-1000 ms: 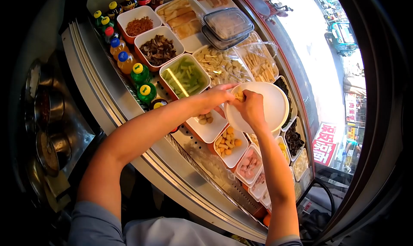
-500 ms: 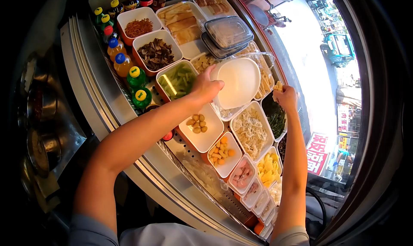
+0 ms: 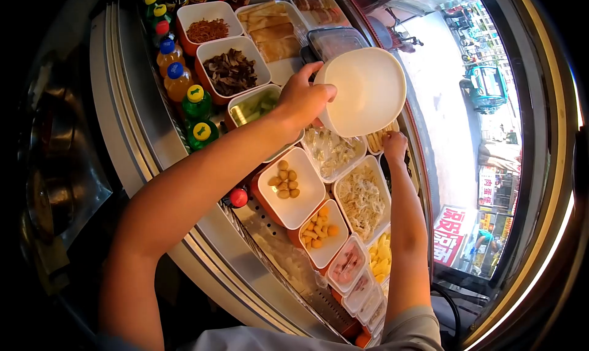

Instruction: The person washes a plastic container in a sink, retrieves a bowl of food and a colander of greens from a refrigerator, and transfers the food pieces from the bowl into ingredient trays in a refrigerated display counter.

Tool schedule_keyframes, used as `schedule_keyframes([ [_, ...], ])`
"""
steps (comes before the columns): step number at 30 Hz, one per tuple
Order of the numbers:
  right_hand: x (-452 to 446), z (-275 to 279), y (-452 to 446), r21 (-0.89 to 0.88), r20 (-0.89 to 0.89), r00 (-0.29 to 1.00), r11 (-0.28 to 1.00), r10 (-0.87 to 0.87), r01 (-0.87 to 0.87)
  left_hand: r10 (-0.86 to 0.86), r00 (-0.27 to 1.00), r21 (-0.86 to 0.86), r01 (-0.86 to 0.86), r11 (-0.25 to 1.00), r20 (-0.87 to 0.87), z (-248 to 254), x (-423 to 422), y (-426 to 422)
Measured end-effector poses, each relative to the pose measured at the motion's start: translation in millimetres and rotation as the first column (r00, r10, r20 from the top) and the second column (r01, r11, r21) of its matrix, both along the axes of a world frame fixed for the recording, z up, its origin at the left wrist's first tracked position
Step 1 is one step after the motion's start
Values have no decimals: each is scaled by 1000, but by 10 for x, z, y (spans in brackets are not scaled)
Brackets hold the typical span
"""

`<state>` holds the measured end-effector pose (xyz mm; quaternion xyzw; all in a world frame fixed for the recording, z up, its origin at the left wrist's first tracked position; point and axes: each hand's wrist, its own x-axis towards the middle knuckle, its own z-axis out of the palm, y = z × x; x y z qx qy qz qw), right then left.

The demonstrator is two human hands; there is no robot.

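Note:
My left hand grips a white square-rounded bowl by its near rim, thumb over the edge. The bowl is tilted, and I see nothing inside it. Just beyond it, my right hand is closed at a container of pale yellow food strips. What its fingers hold is hidden. Below the bowl lies a tray of translucent pale food, and nearer me a tray of shredded pale food. To the left of my left hand is a container of cut green vegetables.
Around these stand containers of dark sliced mushrooms, brown shreds, small round balls and orange-yellow pieces. Bottles line the left side. A clear-lidded box sits behind the bowl. Glass separates the counter from the street.
My left hand has lifted the bowl up and to the right, tilting it. My right hand, which held yellowish food pieces, has moved slightly left and down to the container of strips.

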<state>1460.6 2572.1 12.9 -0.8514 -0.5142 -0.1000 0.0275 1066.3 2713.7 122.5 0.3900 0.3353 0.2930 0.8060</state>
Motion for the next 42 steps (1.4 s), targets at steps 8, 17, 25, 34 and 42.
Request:
schedule_keyframes([
  [8,135,276,517,60,-81,979,980,-185,190,197,967,49,-208,977,160,198,-161,178],
  [17,874,-127,1025,198,-839,540,888,-65,415,220,958,11,-225,974,187,160,-148,190],
  [25,543,91,-81,59,-295,944,989,145,-133,246,956,-16,-247,969,159,63,-146,194],
  [34,553,62,-380,170,-563,825,984,54,51,188,967,-12,-189,982,171,47,-137,183],
  [42,624,69,-596,-14,-268,953,989,139,-148,196,970,-54,-191,980,140,84,-142,166],
])
